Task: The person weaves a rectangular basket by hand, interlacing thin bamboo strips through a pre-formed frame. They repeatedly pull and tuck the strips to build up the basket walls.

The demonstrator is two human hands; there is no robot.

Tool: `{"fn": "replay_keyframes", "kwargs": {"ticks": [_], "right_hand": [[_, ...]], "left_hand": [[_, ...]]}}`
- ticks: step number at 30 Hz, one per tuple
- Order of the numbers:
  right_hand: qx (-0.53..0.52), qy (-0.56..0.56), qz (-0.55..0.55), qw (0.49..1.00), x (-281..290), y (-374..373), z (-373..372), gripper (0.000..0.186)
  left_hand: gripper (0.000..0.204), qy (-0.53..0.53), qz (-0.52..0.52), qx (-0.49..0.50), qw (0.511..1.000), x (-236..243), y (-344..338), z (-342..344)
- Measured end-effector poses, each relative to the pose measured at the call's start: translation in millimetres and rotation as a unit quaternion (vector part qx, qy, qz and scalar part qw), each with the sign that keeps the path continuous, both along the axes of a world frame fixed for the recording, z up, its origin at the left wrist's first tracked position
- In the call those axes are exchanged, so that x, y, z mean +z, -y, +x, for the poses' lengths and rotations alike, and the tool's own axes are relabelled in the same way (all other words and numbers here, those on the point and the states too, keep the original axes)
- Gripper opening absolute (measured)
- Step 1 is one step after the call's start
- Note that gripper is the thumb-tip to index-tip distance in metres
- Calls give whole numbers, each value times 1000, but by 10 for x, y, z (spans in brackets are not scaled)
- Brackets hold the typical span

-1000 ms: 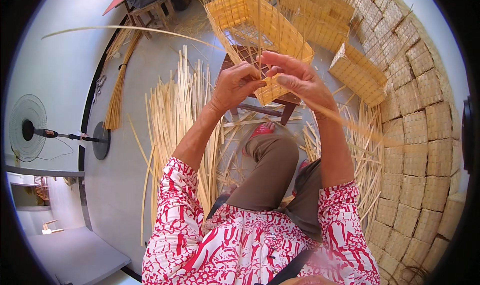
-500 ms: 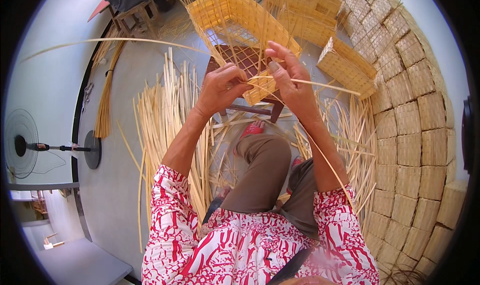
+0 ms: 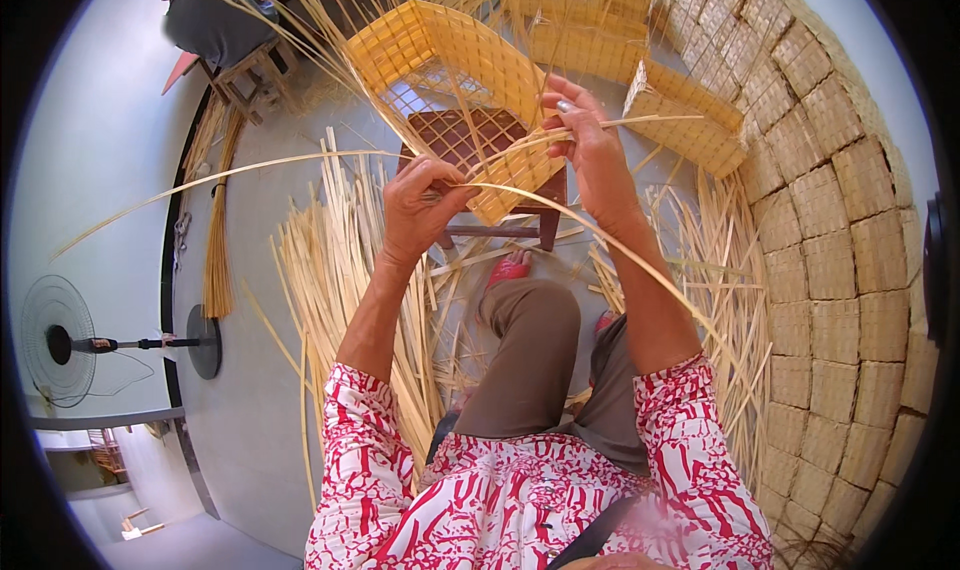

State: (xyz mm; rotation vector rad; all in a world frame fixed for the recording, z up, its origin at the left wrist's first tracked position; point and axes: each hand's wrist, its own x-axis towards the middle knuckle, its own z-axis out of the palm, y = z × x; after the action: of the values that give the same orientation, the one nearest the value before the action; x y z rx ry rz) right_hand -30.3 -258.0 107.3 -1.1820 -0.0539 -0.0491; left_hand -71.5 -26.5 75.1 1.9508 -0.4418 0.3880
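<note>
A partly woven yellow bamboo basket rests tilted on a dark brown wooden stool, with long loose strips standing up from it. At its near left edge, my left hand pinches a thin bamboo strip. From that pinch the strip arches right, past my right forearm. Another long strip reaches out leftward from the same hand. My right hand is at the basket's near right side, thumb and fingers closed on a short strip end that sticks out to the right.
Split bamboo strips lie in piles on the floor, left and right of my legs. Finished woven baskets stand behind at right, beside a stacked wall of woven pieces. A standing fan is at left; a person sits far left.
My hands have drawn apart, the left moving away from the right thumb. The strip between them now bows wider over my right forearm. The whole view has shifted slightly.
</note>
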Motion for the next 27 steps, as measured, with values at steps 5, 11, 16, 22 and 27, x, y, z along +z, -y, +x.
{"fn": "replay_keyframes", "kwargs": {"ticks": [5, 11, 16, 22, 27], "right_hand": [[-5, 60, -22, 998, -119, 97, 72, 16], [-7, 11, 204, 979, -302, 152, 185, 15], [-10, -14, 259, 966, -342, 195, 180, 17], [-36, -62, 306, 949, -346, 193, 149, 22], [-29, -84, 337, 937, -407, 234, 214, 24]], "left_hand": [[13, 63, -13, 41, 997, 0, 68, 10], [9, 109, 1, 51, 993, -21, 114, 50], [8, 86, -14, 47, 995, -38, 118, 52], [7, 102, 13, 39, 994, -101, 76, 15], [8, 101, -46, 49, 993, -194, 118, 1]]}}
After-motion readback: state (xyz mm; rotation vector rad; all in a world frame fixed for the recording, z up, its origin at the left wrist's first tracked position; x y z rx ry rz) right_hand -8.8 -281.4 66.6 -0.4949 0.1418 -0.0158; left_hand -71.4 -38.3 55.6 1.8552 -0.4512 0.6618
